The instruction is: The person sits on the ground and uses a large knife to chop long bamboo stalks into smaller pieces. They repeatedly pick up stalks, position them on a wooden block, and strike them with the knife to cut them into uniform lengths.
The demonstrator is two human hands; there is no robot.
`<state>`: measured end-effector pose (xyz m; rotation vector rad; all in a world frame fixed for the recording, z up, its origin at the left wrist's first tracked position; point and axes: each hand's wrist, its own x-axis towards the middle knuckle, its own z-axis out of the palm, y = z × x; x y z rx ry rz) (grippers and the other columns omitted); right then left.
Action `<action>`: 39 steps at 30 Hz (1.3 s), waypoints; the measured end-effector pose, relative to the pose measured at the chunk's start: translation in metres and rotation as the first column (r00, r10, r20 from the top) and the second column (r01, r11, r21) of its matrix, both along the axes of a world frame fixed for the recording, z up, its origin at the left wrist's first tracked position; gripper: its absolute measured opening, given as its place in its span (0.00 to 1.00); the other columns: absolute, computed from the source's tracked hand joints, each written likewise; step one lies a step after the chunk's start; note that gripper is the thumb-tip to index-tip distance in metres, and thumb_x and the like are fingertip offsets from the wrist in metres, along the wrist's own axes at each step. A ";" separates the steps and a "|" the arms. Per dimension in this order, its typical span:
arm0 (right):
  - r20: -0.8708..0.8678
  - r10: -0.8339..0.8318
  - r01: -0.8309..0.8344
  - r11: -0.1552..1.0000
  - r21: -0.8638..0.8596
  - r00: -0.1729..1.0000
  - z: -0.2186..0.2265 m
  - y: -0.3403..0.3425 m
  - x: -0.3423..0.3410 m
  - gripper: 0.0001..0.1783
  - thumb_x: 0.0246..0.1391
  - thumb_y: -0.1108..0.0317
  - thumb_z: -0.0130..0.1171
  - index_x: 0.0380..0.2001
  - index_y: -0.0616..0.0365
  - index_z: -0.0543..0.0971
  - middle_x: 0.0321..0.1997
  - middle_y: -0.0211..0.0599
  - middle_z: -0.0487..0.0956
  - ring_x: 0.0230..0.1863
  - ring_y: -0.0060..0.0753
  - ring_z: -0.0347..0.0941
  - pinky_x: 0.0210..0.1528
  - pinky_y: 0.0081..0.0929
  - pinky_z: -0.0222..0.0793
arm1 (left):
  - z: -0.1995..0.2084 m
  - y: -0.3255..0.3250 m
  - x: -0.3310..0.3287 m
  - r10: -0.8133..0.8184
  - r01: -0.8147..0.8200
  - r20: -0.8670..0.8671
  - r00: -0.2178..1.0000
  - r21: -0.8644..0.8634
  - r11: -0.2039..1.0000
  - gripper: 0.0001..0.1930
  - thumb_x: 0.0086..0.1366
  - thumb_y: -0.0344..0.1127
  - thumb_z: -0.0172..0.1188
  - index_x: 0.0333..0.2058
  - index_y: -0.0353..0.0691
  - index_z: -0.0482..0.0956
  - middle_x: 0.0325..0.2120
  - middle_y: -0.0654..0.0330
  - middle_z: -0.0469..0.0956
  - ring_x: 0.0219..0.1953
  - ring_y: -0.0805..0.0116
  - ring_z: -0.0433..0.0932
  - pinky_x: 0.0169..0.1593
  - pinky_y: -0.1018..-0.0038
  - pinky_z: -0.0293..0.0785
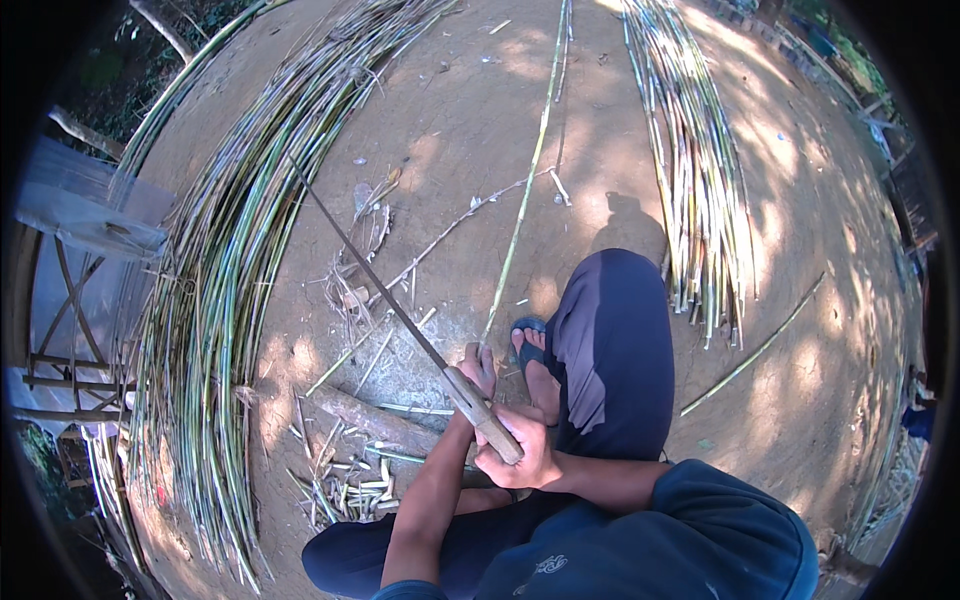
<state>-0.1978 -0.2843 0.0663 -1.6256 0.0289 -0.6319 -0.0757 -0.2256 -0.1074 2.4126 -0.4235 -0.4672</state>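
My right hand [524,452] is closed around the wooden handle [478,408] of a long knife. Its thin dark blade [380,285] points up and to the left, above the ground. Beyond the handle, my left hand [479,368] grips the near end of a long green bamboo cane [521,215], which runs away from me to the top of the picture. The knife and my right hand partly cover the left wrist. Just below the hands lies a thick log [375,418], with short cut cane pieces [365,492] scattered beside it.
A large bundle of green canes [240,220] lies along the left. Another cane bundle [697,190] is at the far right, with a single cane [752,346] nearer me. A dry twig [460,218] crosses the dirt ground. My sandalled foot [535,350] is close to the held cane.
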 end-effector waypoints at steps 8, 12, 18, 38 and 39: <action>0.199 -0.104 0.121 0.989 -0.079 0.974 0.040 -0.045 -0.025 0.10 0.38 0.75 0.60 0.23 0.66 0.70 0.19 0.39 0.74 0.17 0.40 0.74 0.20 0.32 0.68 | 0.107 -0.114 0.034 -0.091 0.114 0.107 0.990 -0.239 0.964 0.17 0.69 0.43 0.49 0.39 0.32 0.75 0.28 0.35 0.77 0.37 0.34 0.77 0.38 0.48 0.70; 0.319 -0.105 0.156 0.978 -0.138 0.942 0.050 -0.065 -0.035 0.13 0.38 0.78 0.60 0.30 0.68 0.70 0.18 0.36 0.74 0.16 0.36 0.75 0.19 0.29 0.70 | 0.162 -0.209 0.064 -0.255 0.285 0.152 0.955 -0.237 0.929 0.27 0.67 0.52 0.50 0.45 0.27 0.73 0.32 0.31 0.76 0.43 0.36 0.77 0.46 0.54 0.71; 0.318 -0.147 0.209 0.963 -0.171 0.937 0.037 -0.069 -0.036 0.11 0.41 0.78 0.55 0.32 0.68 0.70 0.17 0.34 0.73 0.13 0.32 0.72 0.18 0.26 0.70 | 0.128 -0.276 0.072 -0.528 0.600 0.285 0.800 -0.380 0.704 0.45 0.66 0.66 0.42 0.62 0.25 0.58 0.58 0.29 0.62 0.65 0.38 0.58 0.67 0.58 0.52; -0.752 0.142 -0.552 0.767 -0.327 0.643 -0.065 0.013 0.017 0.10 0.42 0.67 0.61 0.27 0.61 0.76 0.23 0.51 0.79 0.27 0.56 0.79 0.31 0.45 0.75 | -0.041 0.575 0.120 0.690 -0.563 0.035 0.723 0.609 0.559 0.16 0.57 0.42 0.57 0.41 0.43 0.84 0.42 0.46 0.81 0.46 0.49 0.79 0.52 0.59 0.74; -0.746 0.107 -0.561 0.730 -0.390 0.657 -0.068 0.015 0.019 0.10 0.41 0.67 0.61 0.27 0.61 0.76 0.22 0.51 0.78 0.27 0.56 0.78 0.30 0.46 0.75 | -0.045 0.589 0.122 0.678 -0.561 0.028 0.735 0.588 0.583 0.16 0.56 0.42 0.57 0.40 0.43 0.84 0.41 0.46 0.81 0.46 0.49 0.80 0.52 0.59 0.75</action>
